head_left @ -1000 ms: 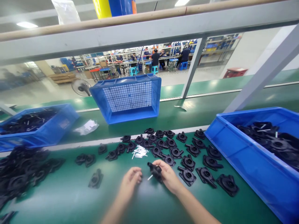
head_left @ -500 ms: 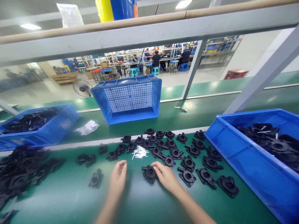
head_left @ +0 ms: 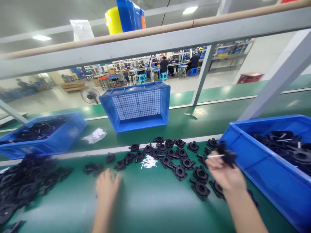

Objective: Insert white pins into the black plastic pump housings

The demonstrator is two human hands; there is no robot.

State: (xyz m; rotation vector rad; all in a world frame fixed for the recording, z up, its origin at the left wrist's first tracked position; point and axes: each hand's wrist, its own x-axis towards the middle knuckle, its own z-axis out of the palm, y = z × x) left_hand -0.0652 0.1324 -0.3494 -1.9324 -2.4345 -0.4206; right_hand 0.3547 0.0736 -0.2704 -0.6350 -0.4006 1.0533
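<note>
My right hand (head_left: 227, 176), raised over the right side of the bench, is closed on a black plastic pump housing (head_left: 225, 153). A thin white stick (head_left: 215, 156) points left from that housing, which is blurred by motion. Lower left, my left hand (head_left: 107, 186) is low over the green surface with thumb and fingers apart; whatever lies beneath the palm is hidden. Black housings (head_left: 179, 172) with side spouts lie in loose rows between my hands and rightward. Beside them rests a small pile of white sticks (head_left: 149, 161).
A blue bin (head_left: 264, 174) at right holds black parts and white sticks; another blue bin (head_left: 55, 142) stands at left behind a heap of black parts (head_left: 24, 181). A blue crate (head_left: 139, 124) tilts at centre back. A plastic bag (head_left: 95, 135) lies nearby.
My right hand has lifted a housing from the middle and carried it right toward the bin; a white stick now shows on it. My left hand has moved left, over where a single housing lay.
</note>
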